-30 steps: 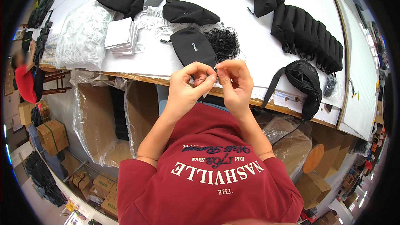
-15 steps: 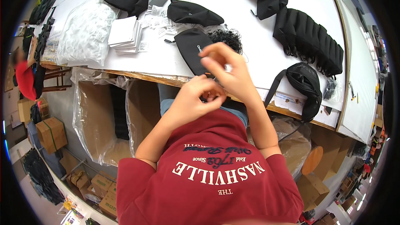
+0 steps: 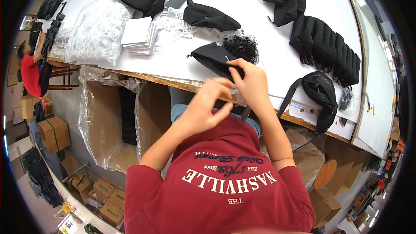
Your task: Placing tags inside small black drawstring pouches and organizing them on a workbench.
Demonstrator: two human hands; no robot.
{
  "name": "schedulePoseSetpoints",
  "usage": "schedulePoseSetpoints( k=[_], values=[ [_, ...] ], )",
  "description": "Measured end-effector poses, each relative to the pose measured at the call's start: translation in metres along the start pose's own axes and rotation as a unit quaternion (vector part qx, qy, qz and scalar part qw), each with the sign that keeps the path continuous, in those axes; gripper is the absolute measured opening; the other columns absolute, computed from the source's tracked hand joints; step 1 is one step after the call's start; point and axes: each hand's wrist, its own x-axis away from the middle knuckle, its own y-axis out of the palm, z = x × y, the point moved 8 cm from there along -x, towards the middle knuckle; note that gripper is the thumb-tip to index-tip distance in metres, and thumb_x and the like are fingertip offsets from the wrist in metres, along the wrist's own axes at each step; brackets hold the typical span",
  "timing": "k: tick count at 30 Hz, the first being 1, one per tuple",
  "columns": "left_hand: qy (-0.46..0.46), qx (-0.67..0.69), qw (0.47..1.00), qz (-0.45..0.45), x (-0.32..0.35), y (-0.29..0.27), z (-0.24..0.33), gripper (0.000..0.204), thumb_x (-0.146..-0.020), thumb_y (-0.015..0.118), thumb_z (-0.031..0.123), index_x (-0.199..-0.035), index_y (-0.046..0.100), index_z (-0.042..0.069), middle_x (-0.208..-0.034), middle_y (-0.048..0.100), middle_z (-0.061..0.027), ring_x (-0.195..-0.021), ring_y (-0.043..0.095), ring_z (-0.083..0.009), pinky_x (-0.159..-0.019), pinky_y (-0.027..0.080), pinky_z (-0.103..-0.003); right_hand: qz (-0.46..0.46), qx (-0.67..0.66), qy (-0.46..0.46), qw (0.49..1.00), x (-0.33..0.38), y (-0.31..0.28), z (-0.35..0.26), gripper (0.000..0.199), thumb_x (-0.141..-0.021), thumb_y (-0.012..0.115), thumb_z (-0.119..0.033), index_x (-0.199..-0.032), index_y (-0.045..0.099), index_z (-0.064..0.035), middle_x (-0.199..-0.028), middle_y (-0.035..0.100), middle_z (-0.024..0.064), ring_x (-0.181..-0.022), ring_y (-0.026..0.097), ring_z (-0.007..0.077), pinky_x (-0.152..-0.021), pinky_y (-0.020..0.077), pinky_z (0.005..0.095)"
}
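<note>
The worktable's front edge (image 3: 167,80) runs just below the black pouch (image 3: 212,56), which lies on the white top with a black cord tangle (image 3: 242,48) beside it. Bare tabletop opens on 2 sides: leftward to the stacked white cards (image 3: 136,32), rightward to the row of black pouches (image 3: 325,45). The right hand (image 3: 251,82) pinches the pouch's near right end between thumb and finger. The left hand (image 3: 207,104), blurred, has thumb and fingers spread apart near the edge.
</note>
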Motion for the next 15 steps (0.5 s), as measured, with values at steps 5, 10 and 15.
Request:
schedulePoseSetpoints(
  k=[5,10,15],
  values=[
    [0.044,-0.303,0.95,0.061,-0.007,-0.022,-0.01,0.041,-0.067,0.071,0.011,-0.106,0.057,0.009,-0.11,0.055,-0.0042,-0.109,0.046,-0.0262,-0.091,0.032,-0.038,-0.043,-0.103,0.038,0.993,0.015,-0.034,-0.025,0.015,-0.082,0.062,-0.011,-0.094,0.067,-0.0047,-0.077,0.067,0.0127,-0.063,0.064,0.0226,-0.059,0.0485,0.0292],
    [0.145,-0.315,0.935,0.073,-0.005,-0.023,0.005,0.036,-0.057,0.072,0.009,-0.092,0.064,0.012,-0.091,0.062,0.002,-0.092,0.053,-0.0187,-0.081,0.034,-0.034,-0.03,-0.148,0.014,0.988,0.024,-0.041,-0.038,0.016,-0.082,0.062,-0.008,-0.096,0.067,-0.0032,-0.075,0.067,0.0123,-0.062,0.065,0.0177,-0.057,0.0482,0.0258],
    [0.177,-0.288,0.936,0.099,0.0,-0.028,0.011,0.029,-0.054,0.071,0.006,-0.082,0.064,0.011,-0.081,0.064,0.0039,-0.079,0.057,-0.0165,-0.076,0.036,-0.031,-0.057,-0.147,0.002,0.987,0.031,-0.041,-0.047,0.016,-0.082,0.062,-0.008,-0.096,0.067,-0.0034,-0.074,0.066,0.0121,-0.06,0.064,0.0187,-0.056,0.0479,0.0256]
  ],
)
